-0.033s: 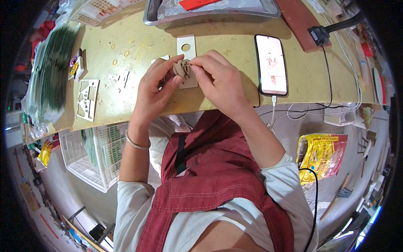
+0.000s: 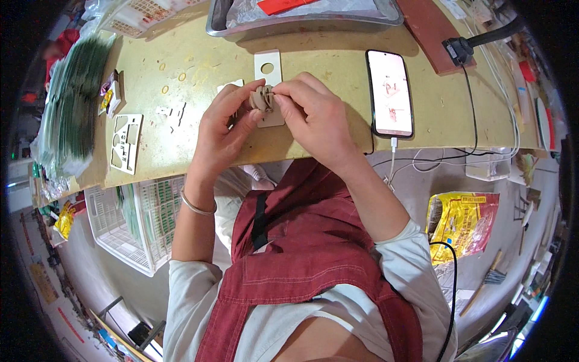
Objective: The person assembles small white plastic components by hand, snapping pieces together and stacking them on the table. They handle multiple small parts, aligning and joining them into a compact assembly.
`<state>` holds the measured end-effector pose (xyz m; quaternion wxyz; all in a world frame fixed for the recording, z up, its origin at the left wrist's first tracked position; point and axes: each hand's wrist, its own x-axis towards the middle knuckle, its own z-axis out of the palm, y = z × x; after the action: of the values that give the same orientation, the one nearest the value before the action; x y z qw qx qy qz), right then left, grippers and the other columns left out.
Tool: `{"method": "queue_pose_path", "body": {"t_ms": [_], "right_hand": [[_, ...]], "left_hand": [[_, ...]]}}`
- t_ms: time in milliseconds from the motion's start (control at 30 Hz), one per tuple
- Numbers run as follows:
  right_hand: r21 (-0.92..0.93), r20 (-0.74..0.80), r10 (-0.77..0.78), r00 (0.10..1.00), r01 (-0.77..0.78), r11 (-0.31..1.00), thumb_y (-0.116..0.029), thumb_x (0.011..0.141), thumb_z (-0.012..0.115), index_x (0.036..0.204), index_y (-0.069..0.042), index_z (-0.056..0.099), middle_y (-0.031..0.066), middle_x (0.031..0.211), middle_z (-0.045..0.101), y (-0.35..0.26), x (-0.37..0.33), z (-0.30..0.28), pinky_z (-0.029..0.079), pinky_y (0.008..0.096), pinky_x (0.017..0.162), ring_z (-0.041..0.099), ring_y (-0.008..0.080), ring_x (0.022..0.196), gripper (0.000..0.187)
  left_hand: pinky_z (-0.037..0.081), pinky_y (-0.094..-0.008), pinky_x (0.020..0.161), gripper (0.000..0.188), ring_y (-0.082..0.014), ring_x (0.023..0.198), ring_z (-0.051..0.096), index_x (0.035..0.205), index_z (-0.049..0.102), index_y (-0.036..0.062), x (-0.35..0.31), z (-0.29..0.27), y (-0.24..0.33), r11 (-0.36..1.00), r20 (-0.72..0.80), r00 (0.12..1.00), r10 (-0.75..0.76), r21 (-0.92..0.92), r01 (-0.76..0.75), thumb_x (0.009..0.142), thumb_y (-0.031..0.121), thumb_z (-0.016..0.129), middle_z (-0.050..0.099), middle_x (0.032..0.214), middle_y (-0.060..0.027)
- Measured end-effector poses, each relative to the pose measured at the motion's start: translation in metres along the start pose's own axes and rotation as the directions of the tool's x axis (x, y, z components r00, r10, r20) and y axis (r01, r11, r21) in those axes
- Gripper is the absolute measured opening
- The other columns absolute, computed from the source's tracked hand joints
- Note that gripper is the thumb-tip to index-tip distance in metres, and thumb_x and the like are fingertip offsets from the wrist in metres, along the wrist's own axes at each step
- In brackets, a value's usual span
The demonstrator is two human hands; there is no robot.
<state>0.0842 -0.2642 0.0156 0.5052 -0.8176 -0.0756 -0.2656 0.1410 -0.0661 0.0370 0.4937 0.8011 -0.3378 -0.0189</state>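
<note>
Over the near part of the table, I hold a small model of thin cut wooden pieces (image 2: 262, 99) between both hands. My left hand (image 2: 222, 130) pinches its left side between thumb and forefinger. My right hand (image 2: 316, 114) has thumb and forefinger closed at the model's right edge; part of the grip is hidden. Beneath the model lies a pale flat board with a round hole (image 2: 267, 60). Another pale piece shows partly behind my left hand. Left of it are several loose cut bits (image 2: 178, 114) and a punched-out sheet (image 2: 126, 145).
A phone (image 2: 390, 93) with a white cable lies right of my hands. A metal tray (image 2: 304, 28) holding a red item stands at the back. Stacked greenish sheets (image 2: 75, 102) line the left edge. Below are a white crate (image 2: 120, 235) and a yellow bag (image 2: 461, 223).
The wooden model is tilted very slightly differently between my fingertips. Otherwise both hands and the table things stay in place.
</note>
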Motion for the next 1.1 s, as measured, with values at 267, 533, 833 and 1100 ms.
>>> {"method": "queue_pose_path", "body": {"t_ms": [267, 533, 833, 1100], "right_hand": [[-0.014, -0.006, -0.042, 0.999, 0.042, 0.999, -0.011, 0.098, 0.07, 0.106, -0.007, 0.073, 0.0118, 0.1, 0.069, 0.002, 0.0, 0.003, 0.058, 0.0429, 0.073, 0.072, 0.0355, 0.085, 0.009], [-0.059, 0.03, -0.056, 0.998, 0.057, 0.997, -0.011, 0.097, 0.071, 0.108, -0.008, 0.072, 0.0114, 0.101, 0.068, 0.004, 0.001, 0.002, 0.059, 0.0441, 0.073, 0.072, 0.0364, 0.086, 0.012], [-0.025, 0.069, -0.017, 0.998, 0.019, 1.0, -0.01, 0.098, 0.068, 0.108, -0.007, 0.072, 0.0129, 0.103, 0.069, 0.001, 0.005, 0.0, 0.058, 0.0445, 0.076, 0.071, 0.0376, 0.089, 0.011], [0.026, 0.115, -0.003, 0.993, 0.0, 1.0, -0.009, 0.1, 0.067, 0.108, -0.004, 0.072, 0.014, 0.098, 0.068, 0.0, 0.011, -0.005, 0.055, 0.0429, 0.076, 0.069, 0.0369, 0.088, 0.011]], "left_hand": [[0.046, -0.0288, 0.073, 0.049, -0.0156, 0.081, 0.052, 0.141, 0.068, 0.0033, -0.001, 0.0, 0.006, 1.0, 0.005, 1.0, 0.006, 0.025, -0.006, 0.094, -0.001, 0.076, 0.053, 0.092, -0.0041], [0.045, -0.0303, 0.073, 0.046, -0.0175, 0.08, 0.052, 0.141, 0.068, 0.0016, -0.001, 0.001, 0.003, 0.998, -0.008, 0.999, 0.047, 0.042, -0.047, 0.096, 0.005, 0.076, 0.053, 0.09, -0.0055], [0.045, -0.031, 0.075, 0.043, -0.0187, 0.081, 0.052, 0.14, 0.068, 0.0012, -0.002, 0.004, -0.004, 0.998, -0.027, 0.999, 0.038, -0.054, -0.04, 0.1, 0.014, 0.076, 0.052, 0.089, -0.0055], [0.045, -0.0305, 0.073, 0.041, -0.0171, 0.08, 0.052, 0.137, 0.069, 0.0023, -0.001, 0.003, -0.004, 0.996, -0.031, 0.998, 0.046, -0.071, -0.049, 0.099, 0.016, 0.078, 0.054, 0.089, -0.0049]]}}
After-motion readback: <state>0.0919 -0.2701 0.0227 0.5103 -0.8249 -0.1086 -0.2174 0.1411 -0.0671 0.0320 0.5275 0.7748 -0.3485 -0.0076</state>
